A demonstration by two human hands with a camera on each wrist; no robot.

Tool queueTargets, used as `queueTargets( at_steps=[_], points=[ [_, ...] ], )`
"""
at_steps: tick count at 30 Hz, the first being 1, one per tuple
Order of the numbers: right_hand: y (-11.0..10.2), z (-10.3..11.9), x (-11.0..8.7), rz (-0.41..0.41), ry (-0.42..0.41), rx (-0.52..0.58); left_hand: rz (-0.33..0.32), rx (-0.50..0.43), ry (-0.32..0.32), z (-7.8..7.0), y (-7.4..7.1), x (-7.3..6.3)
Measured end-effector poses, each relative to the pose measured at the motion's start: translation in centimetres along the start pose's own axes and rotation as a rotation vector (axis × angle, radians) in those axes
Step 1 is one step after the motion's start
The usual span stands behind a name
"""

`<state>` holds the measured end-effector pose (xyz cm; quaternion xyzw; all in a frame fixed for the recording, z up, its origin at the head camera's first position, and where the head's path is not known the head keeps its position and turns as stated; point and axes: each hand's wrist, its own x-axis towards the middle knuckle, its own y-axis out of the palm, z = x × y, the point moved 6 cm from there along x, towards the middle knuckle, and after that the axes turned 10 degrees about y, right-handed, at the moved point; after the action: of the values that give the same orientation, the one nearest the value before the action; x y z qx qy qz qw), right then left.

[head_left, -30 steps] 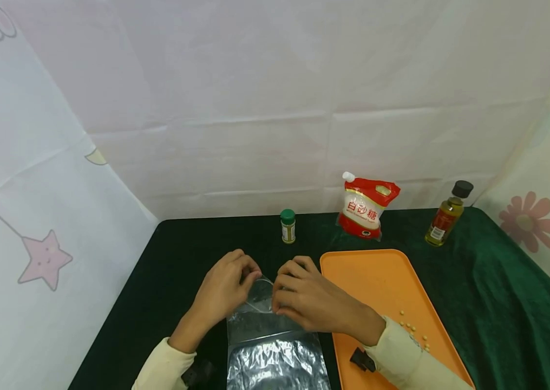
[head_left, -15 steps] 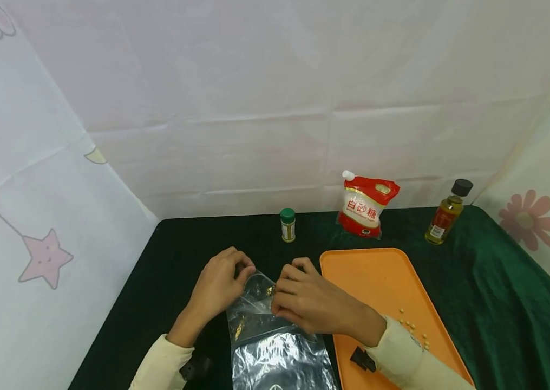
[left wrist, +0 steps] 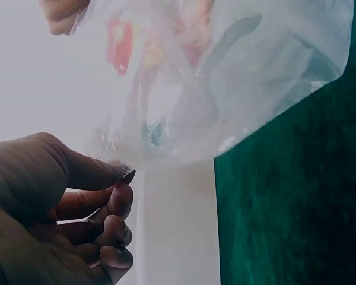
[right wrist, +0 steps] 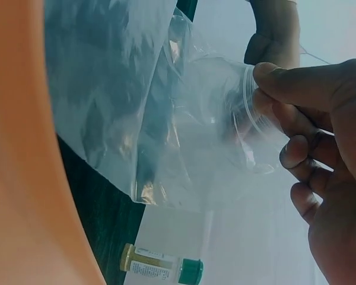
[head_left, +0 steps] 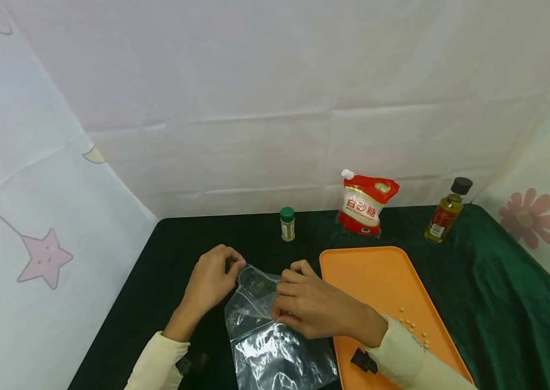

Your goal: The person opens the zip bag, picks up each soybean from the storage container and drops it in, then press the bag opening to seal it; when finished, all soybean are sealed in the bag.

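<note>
A clear plastic zip bag hangs between both hands over the dark green cloth, its mouth spread apart at the top. My left hand pinches the left side of the bag's mouth between thumb and forefinger; the left wrist view shows that thumb and finger meeting at the edge of the film. On the opposite side, my right hand pinches the rim near the zip strip, as the right wrist view shows at the bag's rim. I see nothing inside the bag.
An orange tray with several small pale beans lies at the right, under the right forearm. Behind stand a green-capped spice jar, a red and white sugar pouch and an oil bottle. A pale curtain rises behind the table.
My left hand has moved left and slightly down, drawing the bag's mouth wider. The right hand stays nearly in place, and the lower bag has swung a little to the right.
</note>
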<state>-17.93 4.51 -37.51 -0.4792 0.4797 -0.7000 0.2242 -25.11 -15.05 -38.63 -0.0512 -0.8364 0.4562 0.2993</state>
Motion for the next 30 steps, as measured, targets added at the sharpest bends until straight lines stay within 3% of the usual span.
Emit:
queueTargets(
  at_steps=[8,14,19,23,26,30],
  points=[
    [-0.3,0.2,0.0,0.015,-0.002,0.042,0.011,-0.018,-0.039,1.0,0.0,0.1],
    [-0.4,-0.1,0.1,-0.016,0.028,0.018,0.033,-0.048,-0.031,1.2,0.2,0.1],
    [-0.4,-0.6,0.2,-0.055,0.083,-0.047,0.064,-0.135,0.015,0.7,0.2,0.4],
    [-0.5,-0.8,0.2,-0.066,0.112,-0.069,0.095,-0.202,0.094,0.2,-0.2,0.5],
    [-0.6,-0.9,0.2,-0.073,0.132,-0.072,0.170,-0.295,0.188,-0.3,-0.5,0.4],
    [-0.5,-1.0,0.2,-0.079,0.158,-0.088,0.409,-0.427,0.286,-0.7,-0.4,-0.4]
  ],
)
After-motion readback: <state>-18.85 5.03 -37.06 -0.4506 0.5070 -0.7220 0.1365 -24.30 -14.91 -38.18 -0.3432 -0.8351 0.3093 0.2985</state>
